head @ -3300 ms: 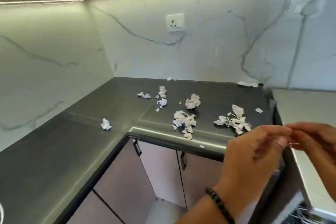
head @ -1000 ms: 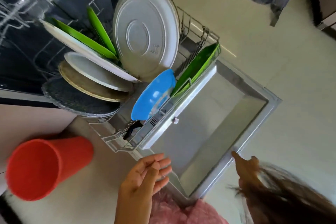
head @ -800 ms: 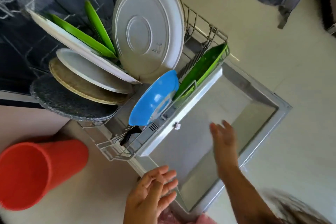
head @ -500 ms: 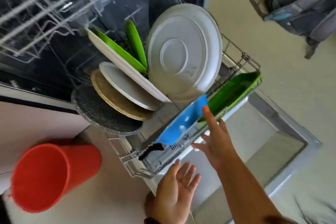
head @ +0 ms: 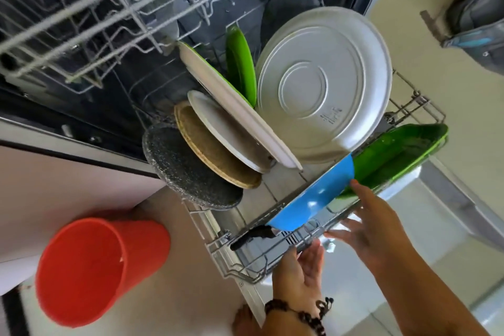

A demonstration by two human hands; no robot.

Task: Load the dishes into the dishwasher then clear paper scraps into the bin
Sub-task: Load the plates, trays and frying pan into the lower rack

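Observation:
The dishwasher's lower rack point(head: 240, 270) is pulled out and full of dishes: a large grey plate point(head: 324, 84), white plates point(head: 234, 128), green plates point(head: 241, 63), a tan plate point(head: 210, 150), a speckled dark plate point(head: 188, 172), a blue bowl point(head: 316, 196) and a green tray point(head: 395, 158). My left hand point(head: 297, 273), with a bead bracelet, is at the rack's front rail, fingers apart. My right hand point(head: 373, 224) is open with its fingertips touching the blue bowl's rim.
A red bin point(head: 92, 267) stands on the floor left of the rack. The upper wire rack point(head: 109, 8) juts out above. The open dishwasher door point(head: 436, 226) lies under my hands. A grey backpack point(head: 480, 24) sits at the far right.
My view dropped from the paper-strewn counter to the dishwasher. Both hands rose from the door to the rack's front, and the right hand reached the blue bowl.

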